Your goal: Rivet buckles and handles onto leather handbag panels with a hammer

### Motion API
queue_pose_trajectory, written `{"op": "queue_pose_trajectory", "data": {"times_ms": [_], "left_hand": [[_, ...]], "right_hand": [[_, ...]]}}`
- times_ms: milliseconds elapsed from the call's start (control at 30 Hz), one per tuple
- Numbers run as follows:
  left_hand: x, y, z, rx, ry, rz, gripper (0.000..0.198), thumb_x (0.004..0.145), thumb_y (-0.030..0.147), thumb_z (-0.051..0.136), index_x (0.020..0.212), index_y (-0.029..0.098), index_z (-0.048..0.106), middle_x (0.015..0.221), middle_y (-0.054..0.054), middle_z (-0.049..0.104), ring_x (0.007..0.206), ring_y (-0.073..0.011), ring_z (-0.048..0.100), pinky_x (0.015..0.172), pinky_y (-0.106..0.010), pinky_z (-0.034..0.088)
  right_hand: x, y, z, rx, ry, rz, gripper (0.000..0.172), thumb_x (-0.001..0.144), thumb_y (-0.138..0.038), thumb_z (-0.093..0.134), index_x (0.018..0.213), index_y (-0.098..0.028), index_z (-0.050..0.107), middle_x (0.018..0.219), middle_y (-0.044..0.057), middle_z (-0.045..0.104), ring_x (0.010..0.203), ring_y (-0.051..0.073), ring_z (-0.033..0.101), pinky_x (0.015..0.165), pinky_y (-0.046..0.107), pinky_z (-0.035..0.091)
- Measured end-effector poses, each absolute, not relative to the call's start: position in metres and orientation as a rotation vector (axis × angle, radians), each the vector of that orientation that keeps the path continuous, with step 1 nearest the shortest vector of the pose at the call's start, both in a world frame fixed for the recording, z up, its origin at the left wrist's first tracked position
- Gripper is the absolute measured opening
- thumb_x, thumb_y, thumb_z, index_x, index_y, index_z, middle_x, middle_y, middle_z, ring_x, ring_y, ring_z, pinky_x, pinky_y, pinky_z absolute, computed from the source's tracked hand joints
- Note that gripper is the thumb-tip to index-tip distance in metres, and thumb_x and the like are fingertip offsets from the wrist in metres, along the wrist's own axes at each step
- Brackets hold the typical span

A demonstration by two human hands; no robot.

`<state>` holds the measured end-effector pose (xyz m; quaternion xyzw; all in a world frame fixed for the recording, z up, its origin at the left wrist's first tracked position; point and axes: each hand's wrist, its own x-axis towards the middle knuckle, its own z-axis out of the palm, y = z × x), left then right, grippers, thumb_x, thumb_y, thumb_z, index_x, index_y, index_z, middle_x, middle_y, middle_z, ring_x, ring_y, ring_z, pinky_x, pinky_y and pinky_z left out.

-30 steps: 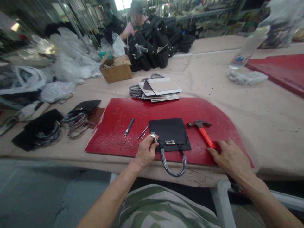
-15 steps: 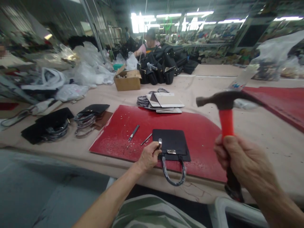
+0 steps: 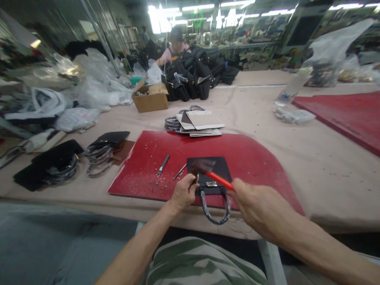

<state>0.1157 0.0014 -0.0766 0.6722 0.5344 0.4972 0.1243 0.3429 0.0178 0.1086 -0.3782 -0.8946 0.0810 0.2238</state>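
My right hand (image 3: 249, 198) is closed round the red handle of a claw hammer (image 3: 220, 180). Its dark head, smeared by motion, is low over the black bag panel (image 3: 221, 168), close by my left fingers. My left hand (image 3: 184, 192) pinches a small shiny metal piece (image 3: 197, 179), mostly hidden by fingers and hammer, at the panel's left side. The panel lies flat and bears a silver clasp (image 3: 211, 184). A plastic-wrapped handle (image 3: 216, 222) loops from it towards me. Left of it lie a thin metal rod (image 3: 179, 171) and a flat forked metal tool (image 3: 163, 165).
The panel rests on a red board (image 3: 139, 158) strewn with tiny bits. Behind it sits a stack of pale panels (image 3: 204, 120). Bag pieces (image 3: 108, 139) lie left; a cardboard box (image 3: 151, 99) and black bags (image 3: 192, 75) stand farther back, near another person (image 3: 177, 47).
The hammer has swung down and left from its raised position, to the metal piece in my left hand. My left hand keeps its pinch. The whole view has shifted slightly.
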Motion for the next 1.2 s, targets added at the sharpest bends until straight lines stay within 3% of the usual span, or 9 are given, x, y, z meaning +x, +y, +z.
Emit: {"op": "queue_pose_trajectory", "data": {"times_ms": [133,300,400,467,567,667,833,1000,1200], "left_hand": [[0.115,0.001,-0.079,1.973,1.543,1.447,0.014,0.09,0.013,0.05,0.096,0.019,0.061,0.093,-0.007,0.068,0.087,-0.0189,0.067,0.078,-0.03,0.056],[0.113,0.0,-0.083,1.99,1.522,1.468,0.017,0.092,0.013,0.049,0.103,0.018,0.06,0.099,-0.007,0.069,0.094,-0.0189,0.068,0.083,-0.031,0.057],[0.113,-0.001,-0.083,1.997,1.527,1.455,0.018,0.093,0.012,0.049,0.105,0.019,0.06,0.102,-0.008,0.069,0.098,-0.0198,0.068,0.086,-0.033,0.057],[0.112,-0.002,-0.082,2.006,1.536,1.45,0.019,0.093,0.013,0.05,0.107,0.018,0.06,0.105,-0.009,0.069,0.1,-0.0203,0.068,0.088,-0.034,0.058],[0.109,-0.004,-0.08,2.036,1.538,1.434,0.018,0.093,0.013,0.052,0.109,0.018,0.06,0.109,-0.01,0.07,0.104,-0.0208,0.069,0.091,-0.035,0.058],[0.105,-0.005,-0.079,2.094,1.528,1.415,0.014,0.093,0.015,0.054,0.105,0.019,0.061,0.112,-0.01,0.07,0.107,-0.0212,0.069,0.093,-0.037,0.058],[0.103,-0.009,-0.08,2.032,1.579,1.453,0.01,0.094,0.02,0.057,0.099,0.018,0.066,0.109,-0.01,0.074,0.103,-0.0219,0.071,0.091,-0.037,0.06],[0.099,-0.014,-0.076,1.613,1.824,1.451,0.02,0.097,0.028,0.056,0.108,0.018,0.07,0.107,-0.009,0.075,0.1,-0.0214,0.072,0.09,-0.036,0.059],[0.126,0.003,-0.049,1.483,1.628,1.581,0.016,0.093,0.028,0.065,0.103,0.016,0.071,0.106,-0.008,0.075,0.1,-0.0214,0.072,0.092,-0.035,0.059]], "right_hand": [[0.36,0.026,0.091,-1.152,-2.552,0.546,0.033,0.101,-0.045,0.032,0.077,-0.025,0.045,0.059,0.001,0.056,0.047,0.017,0.046,0.048,0.031,0.028],[0.397,0.059,0.047,-1.601,-2.173,0.961,0.04,0.097,-0.05,0.031,0.069,-0.024,0.043,0.055,-0.002,0.049,0.044,0.014,0.044,0.046,0.027,0.034],[0.415,0.076,0.01,-1.921,-2.082,0.861,0.037,0.098,-0.042,0.031,0.071,-0.022,0.047,0.06,0.002,0.053,0.048,0.015,0.049,0.05,0.028,0.038],[0.421,0.081,-0.008,-1.979,-2.085,0.635,0.027,0.095,-0.035,0.041,0.078,-0.019,0.054,0.074,0.008,0.059,0.064,0.02,0.057,0.06,0.031,0.043],[0.416,0.08,-0.026,-1.733,-2.213,0.227,0.022,0.09,-0.03,0.051,0.102,-0.015,0.062,0.105,0.017,0.062,0.095,0.03,0.059,0.079,0.04,0.047],[0.398,0.074,-0.039,-1.35,-2.309,0.192,0.03,0.09,-0.028,0.055,0.117,-0.017,0.062,0.121,0.017,0.06,0.11,0.033,0.055,0.09,0.048,0.047],[0.371,0.063,-0.06,-1.179,-2.282,0.362,0.029,0.089,-0.023,0.059,0.117,-0.019,0.063,0.122,0.014,0.06,0.116,0.032,0.054,0.099,0.052,0.042],[0.372,0.062,-0.065,-1.178,-2.226,0.422,0.029,0.09,-0.024,0.06,0.118,-0.018,0.062,0.122,0.014,0.061,0.117,0.031,0.053,0.1,0.05,0.04],[0.375,0.064,-0.066,-1.154,-2.199,0.48,0.038,0.09,-0.033,0.062,0.125,-0.019,0.057,0.121,0.013,0.061,0.115,0.031,0.052,0.101,0.049,0.038]]}}
